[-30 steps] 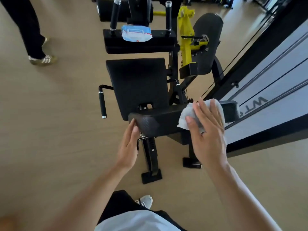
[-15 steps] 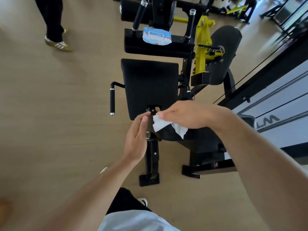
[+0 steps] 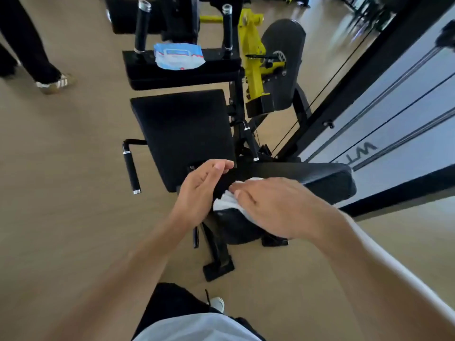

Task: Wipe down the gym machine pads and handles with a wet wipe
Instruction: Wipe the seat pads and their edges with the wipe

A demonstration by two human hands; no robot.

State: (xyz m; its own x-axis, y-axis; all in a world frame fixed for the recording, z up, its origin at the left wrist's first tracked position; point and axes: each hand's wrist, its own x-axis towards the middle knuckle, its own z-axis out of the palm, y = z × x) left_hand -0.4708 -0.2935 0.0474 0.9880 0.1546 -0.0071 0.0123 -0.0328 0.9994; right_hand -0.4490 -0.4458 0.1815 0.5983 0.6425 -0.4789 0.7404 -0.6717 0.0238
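A black gym machine stands before me with a long near pad (image 3: 320, 179), a seat pad (image 3: 182, 136) behind it and a chest pad (image 3: 182, 72) at the back. My right hand (image 3: 275, 205) lies flat on a white wet wipe (image 3: 227, 201), pressing it onto the near pad's left end. My left hand (image 3: 200, 190) hovers just left of that end with loosely bent fingers, holding nothing. A black side handle (image 3: 131, 172) sticks out left of the seat. Two upright handles (image 3: 142, 25) rise at the back.
A blue-and-white wipes packet (image 3: 178, 56) lies on the chest pad. Yellow machine parts (image 3: 253, 57) and a round black pad (image 3: 283, 60) stand at right, next to a black frame with cables (image 3: 369, 77). Another person's legs and shoe (image 3: 53, 82) are at far left on the wood floor.
My right hand slid the wipe from the near pad's right part to its left end and now presses it flat there. My left hand drew off the pad's end.
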